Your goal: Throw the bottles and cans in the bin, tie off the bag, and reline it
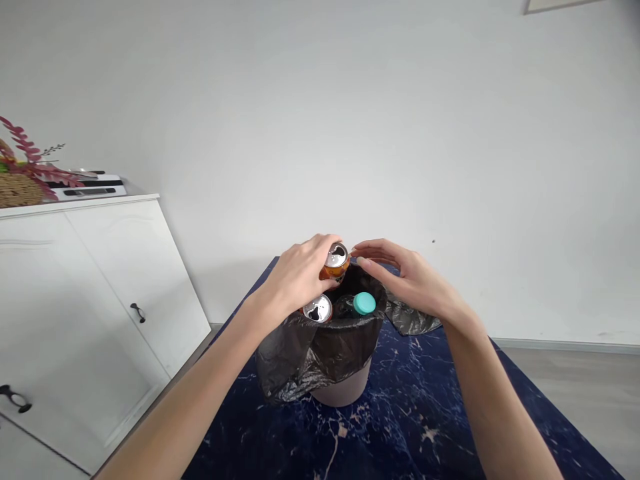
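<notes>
Here at the dark-lined bin (345,392), I have the left hand (299,268) wrapped on an orange can (334,272), grip closed about its side, the silver top and open mouth facing up at me. That can is at the far side of the bin's opening; how low its base reaches, I can't tell. Over on the right, the right hand (411,275) curves in just beside it, thumb and fingers narrowly parted, holding nothing I can see, and whether the fingertips touch the can isn't clear. Below the left hand, a second can (319,309) shows its opened top inside the near rim, and right next to it comes a bottle with a turquoise cap (365,303). The black bag (343,350) folds down over the bin's outside, with another crumpled stretch of black plastic (413,319) under the right wrist, all on the blue marbled desk (390,433).
</notes>
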`<state>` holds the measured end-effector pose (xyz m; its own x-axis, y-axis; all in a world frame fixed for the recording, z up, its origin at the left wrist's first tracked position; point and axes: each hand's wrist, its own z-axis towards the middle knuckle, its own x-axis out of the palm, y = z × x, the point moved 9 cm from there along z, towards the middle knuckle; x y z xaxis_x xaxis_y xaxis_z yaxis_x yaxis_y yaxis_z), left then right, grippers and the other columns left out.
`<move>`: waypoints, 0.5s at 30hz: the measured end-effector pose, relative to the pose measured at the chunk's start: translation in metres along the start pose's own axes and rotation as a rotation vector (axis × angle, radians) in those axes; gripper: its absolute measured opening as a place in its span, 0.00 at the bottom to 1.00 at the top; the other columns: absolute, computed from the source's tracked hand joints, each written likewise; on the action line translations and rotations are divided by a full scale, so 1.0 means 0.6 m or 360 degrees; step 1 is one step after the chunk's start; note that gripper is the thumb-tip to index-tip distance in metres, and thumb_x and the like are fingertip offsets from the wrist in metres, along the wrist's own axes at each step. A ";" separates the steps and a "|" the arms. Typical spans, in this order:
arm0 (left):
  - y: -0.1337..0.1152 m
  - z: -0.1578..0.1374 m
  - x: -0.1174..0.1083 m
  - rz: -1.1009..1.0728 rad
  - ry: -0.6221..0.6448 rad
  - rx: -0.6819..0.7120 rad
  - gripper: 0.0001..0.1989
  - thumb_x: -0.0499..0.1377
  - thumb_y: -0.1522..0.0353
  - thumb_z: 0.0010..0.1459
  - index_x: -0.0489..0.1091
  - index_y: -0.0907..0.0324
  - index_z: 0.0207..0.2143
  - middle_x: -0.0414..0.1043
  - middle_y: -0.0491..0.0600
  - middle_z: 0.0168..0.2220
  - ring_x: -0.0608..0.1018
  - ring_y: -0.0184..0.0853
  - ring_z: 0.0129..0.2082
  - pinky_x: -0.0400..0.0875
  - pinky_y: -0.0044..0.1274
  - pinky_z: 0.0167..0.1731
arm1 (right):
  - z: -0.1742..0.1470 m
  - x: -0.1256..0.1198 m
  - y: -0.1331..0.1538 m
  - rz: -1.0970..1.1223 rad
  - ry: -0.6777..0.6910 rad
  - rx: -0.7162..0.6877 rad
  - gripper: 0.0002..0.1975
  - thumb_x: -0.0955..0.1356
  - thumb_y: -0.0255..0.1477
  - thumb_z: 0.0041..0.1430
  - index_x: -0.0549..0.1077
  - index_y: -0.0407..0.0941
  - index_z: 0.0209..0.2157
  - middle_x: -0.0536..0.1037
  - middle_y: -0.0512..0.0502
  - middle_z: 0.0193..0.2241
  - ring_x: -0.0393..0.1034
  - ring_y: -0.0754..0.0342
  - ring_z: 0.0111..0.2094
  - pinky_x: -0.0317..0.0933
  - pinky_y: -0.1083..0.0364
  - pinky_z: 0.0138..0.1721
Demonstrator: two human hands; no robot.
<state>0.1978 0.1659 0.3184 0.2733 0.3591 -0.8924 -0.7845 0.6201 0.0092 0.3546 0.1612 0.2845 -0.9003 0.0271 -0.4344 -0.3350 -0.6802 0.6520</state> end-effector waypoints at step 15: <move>0.129 -0.077 -0.023 -0.0717 -0.0336 -0.0487 0.30 0.59 0.47 0.68 0.68 0.54 0.64 0.70 0.56 0.69 0.72 0.49 0.68 0.65 0.40 0.68 | 0.020 -0.020 -0.113 -0.0115 -0.0105 0.0269 0.21 0.67 0.48 0.70 0.78 0.51 0.55 0.81 0.39 0.56 0.76 0.38 0.59 0.69 0.37 0.61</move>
<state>0.1078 0.1765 0.3105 0.6978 0.2573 -0.6685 -0.6816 0.5256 -0.5091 0.3846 0.2158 0.2529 -0.8867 0.1233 -0.4456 -0.4362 -0.5423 0.7181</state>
